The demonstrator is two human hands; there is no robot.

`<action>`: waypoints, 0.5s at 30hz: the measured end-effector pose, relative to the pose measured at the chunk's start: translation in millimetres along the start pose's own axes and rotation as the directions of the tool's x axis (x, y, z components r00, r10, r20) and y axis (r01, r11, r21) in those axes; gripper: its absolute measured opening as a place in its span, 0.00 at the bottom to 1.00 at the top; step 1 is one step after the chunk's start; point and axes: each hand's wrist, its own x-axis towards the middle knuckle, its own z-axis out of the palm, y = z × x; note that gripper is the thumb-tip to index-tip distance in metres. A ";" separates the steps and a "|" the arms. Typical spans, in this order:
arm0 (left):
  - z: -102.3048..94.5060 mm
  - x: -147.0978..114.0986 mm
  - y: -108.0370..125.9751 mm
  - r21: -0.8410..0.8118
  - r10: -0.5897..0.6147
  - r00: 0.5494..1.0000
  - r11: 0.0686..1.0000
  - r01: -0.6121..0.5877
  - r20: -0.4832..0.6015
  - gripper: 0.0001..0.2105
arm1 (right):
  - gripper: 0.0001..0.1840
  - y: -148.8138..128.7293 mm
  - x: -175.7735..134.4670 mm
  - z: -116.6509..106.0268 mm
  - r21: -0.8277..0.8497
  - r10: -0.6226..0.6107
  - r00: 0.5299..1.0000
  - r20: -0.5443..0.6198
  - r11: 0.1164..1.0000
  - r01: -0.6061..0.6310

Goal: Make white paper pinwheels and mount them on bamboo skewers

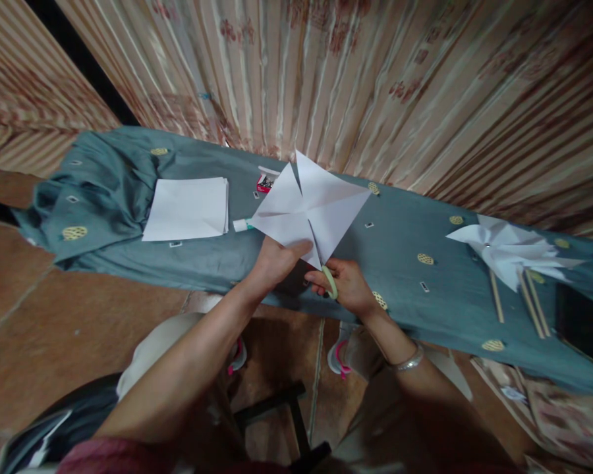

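A white square sheet of paper is held up over the cloth-covered table, with slits running in from its corners toward the middle. My left hand grips its near left side, thumb on top. My right hand is closed around the pale green handle of a pair of scissors. The scissor blades are hidden at the paper's near corner, where a slit runs inward. Just behind the paper's left side sits a small red box, and a white-capped tube pokes out from under its left corner.
To the left lies a stack of white paper on the teal cloth. Paper pinwheels on wooden sticks lie at the right, beside a black phone-like slab. A pleated curtain hangs along the table's far edge.
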 end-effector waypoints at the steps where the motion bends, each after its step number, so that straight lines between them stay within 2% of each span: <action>1: 0.1 0.1 -0.2 -0.001 0.002 1.000 1.000 -0.002 -0.002 0.10 | 0.27 0.2 -0.1 -0.4 -0.004 -0.001 1.000 0.009 1.000 0.001; 6: -4.4 4.6 1.9 0.018 0.035 0.999 0.999 -0.035 -0.018 0.11 | 0.25 2.6 -2.4 -6.7 -0.151 -0.022 0.992 0.121 0.988 0.040; 9: -9.9 9.9 5.2 0.021 0.050 0.997 0.999 -0.049 -0.057 0.11 | 0.30 2.7 -5.1 -16.8 -0.213 0.002 0.984 0.177 0.976 0.036; 12: -14.7 14.7 7.6 -0.001 0.067 0.994 0.998 -0.067 -0.085 0.12 | 0.33 -0.2 -9.7 -34.1 -0.146 0.046 0.980 0.195 0.989 -0.017; 15: -19.1 17.7 7.7 -0.002 0.084 0.993 0.996 -0.085 -0.085 0.14 | 0.35 -4.7 -15.4 -55.4 -0.057 0.036 0.992 0.124 0.998 -0.029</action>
